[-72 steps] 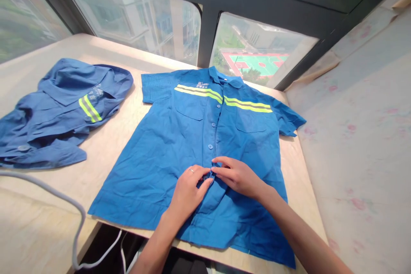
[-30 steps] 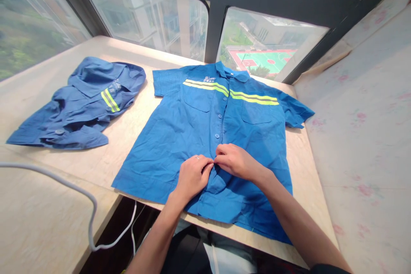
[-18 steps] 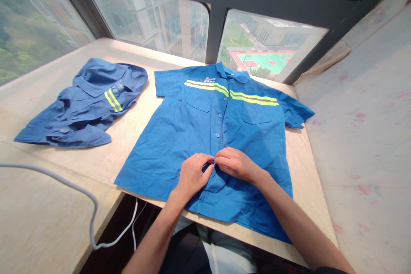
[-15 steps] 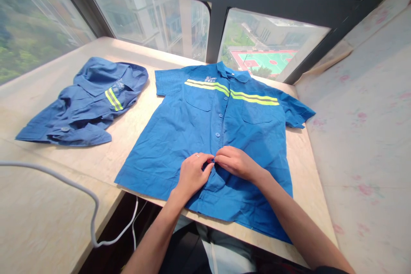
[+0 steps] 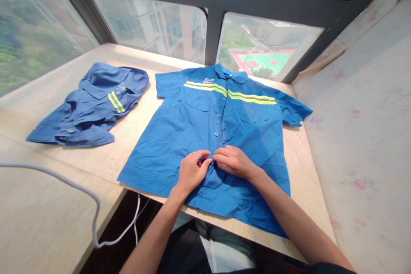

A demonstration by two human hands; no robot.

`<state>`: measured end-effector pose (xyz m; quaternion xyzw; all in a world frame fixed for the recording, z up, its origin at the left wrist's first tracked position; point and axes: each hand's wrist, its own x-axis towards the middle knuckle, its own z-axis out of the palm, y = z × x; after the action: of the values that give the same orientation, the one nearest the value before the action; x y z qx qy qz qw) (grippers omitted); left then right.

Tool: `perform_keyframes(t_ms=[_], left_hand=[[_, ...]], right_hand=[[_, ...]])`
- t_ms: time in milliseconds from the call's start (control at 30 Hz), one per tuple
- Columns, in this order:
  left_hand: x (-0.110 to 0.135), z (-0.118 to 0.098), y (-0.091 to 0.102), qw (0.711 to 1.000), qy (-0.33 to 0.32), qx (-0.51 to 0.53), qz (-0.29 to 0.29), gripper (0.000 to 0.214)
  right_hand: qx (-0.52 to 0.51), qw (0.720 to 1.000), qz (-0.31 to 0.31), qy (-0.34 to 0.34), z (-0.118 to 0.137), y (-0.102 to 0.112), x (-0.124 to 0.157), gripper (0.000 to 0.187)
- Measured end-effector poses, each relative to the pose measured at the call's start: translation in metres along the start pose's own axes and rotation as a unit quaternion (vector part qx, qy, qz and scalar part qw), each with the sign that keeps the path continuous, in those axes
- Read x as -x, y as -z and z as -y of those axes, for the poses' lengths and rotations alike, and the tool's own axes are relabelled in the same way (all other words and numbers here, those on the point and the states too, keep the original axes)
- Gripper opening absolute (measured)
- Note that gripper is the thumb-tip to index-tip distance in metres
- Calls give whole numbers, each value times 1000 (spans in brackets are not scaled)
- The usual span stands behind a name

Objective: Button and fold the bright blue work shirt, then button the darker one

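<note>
A blue short-sleeved work shirt (image 5: 167, 137) with yellow reflective stripes lies flat, front up, on the pale table (image 5: 112, 154). Its placket runs down the middle with several buttons. My left hand (image 5: 192, 170) and my right hand (image 5: 233, 161) meet at the lower part of the placket. Both pinch the fabric edges there, fingertips touching around a button. The button itself is hidden by my fingers.
A second blue shirt (image 5: 91, 105) lies crumpled at the left of the table. A white cable (image 5: 80, 188) runs over the near left tabletop and hangs off its edge. Windows (image 5: 154, 25) stand behind the table; a pale flowered wall (image 5: 362, 115) is at the right.
My hands stay pinched at the same spot on the placket, with small finger shifts. The head view has drifted, so the shirts sit slightly differently in the picture.
</note>
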<state>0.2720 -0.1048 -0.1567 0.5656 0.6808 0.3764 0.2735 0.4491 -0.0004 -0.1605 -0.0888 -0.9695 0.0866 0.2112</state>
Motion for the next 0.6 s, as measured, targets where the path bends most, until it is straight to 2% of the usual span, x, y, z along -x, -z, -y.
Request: perform_keyframes(t_ms=[300, 600], left_hand=[[0, 3, -2, 1000, 15, 13, -8, 14], [0, 3, -1, 998, 29, 52, -8, 13]], right_hand=[[-24, 999, -37, -1, -1, 1, 0, 18], [-32, 998, 23, -45, 6, 6, -3, 22]])
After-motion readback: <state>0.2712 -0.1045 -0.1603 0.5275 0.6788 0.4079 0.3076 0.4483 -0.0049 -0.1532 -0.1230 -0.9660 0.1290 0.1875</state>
